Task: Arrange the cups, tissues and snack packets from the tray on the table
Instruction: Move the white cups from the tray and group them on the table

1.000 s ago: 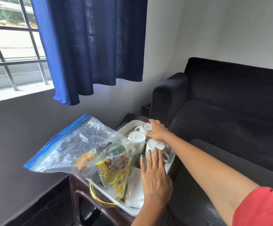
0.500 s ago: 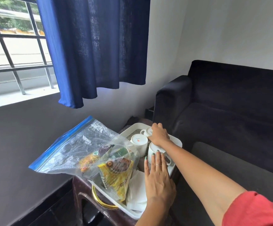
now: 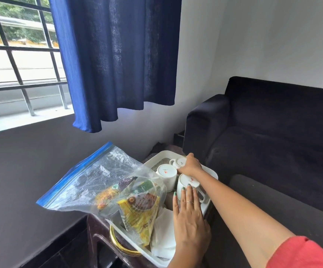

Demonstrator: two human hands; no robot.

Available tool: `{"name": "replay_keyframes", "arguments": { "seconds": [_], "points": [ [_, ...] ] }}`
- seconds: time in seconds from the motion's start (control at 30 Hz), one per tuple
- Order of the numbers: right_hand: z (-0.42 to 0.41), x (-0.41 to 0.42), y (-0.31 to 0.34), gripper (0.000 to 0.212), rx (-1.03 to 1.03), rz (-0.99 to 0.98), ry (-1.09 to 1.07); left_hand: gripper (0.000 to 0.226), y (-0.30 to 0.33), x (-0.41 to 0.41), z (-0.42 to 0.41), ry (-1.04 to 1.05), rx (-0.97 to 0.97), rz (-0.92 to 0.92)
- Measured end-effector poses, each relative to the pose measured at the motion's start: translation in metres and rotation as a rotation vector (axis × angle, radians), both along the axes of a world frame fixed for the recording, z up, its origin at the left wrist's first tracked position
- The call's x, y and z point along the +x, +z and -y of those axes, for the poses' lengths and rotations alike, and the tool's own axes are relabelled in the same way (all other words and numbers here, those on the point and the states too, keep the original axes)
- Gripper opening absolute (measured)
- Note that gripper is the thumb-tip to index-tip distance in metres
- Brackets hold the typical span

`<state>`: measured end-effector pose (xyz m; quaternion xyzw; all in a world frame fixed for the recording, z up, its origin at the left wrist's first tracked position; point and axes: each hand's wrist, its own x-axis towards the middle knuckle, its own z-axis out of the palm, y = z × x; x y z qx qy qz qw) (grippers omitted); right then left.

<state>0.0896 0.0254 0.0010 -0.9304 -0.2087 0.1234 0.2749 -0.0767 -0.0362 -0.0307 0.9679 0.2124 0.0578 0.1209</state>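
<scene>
A white tray point(image 3: 212, 172) with a gold handle sits on a dark side table point(image 3: 96, 238). It holds three upside-down white cups. My right hand point(image 3: 190, 166) grips the far cup point(image 3: 179, 162). My left hand point(image 3: 188, 213) lies flat, fingers straight, its fingertips touching the near cup point(image 3: 185, 183). The middle cup point(image 3: 166, 175) stands free. White tissues point(image 3: 163, 235) lie at the tray's near end. A clear zip bag point(image 3: 102, 182) with a blue seal holds yellow snack packets point(image 3: 139, 211) and leans over the tray's left side.
A dark sofa point(image 3: 272, 140) stands right of the table, its armrest close to the tray. A grey surface point(image 3: 292, 202) lies under my right arm. A blue curtain point(image 3: 116, 60) and barred window are on the wall behind.
The camera has shifted slightly. My right hand stays on the far cup and my left hand stays flat by the near cup.
</scene>
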Motion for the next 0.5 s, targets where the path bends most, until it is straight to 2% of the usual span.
{"name": "replay_keyframes", "arguments": {
  "seconds": [0.27, 0.5],
  "points": [
    [0.008, -0.004, 0.002, 0.067, 0.284, 0.030, -0.200, 0.076, 0.002, 0.002, -0.003, -0.001, 0.032, -0.028],
    [0.030, -0.020, 0.022, 0.061, 0.498, 0.040, -0.189, 0.075, 0.003, -0.001, -0.003, 0.017, 0.040, -0.014]
  ]
}}
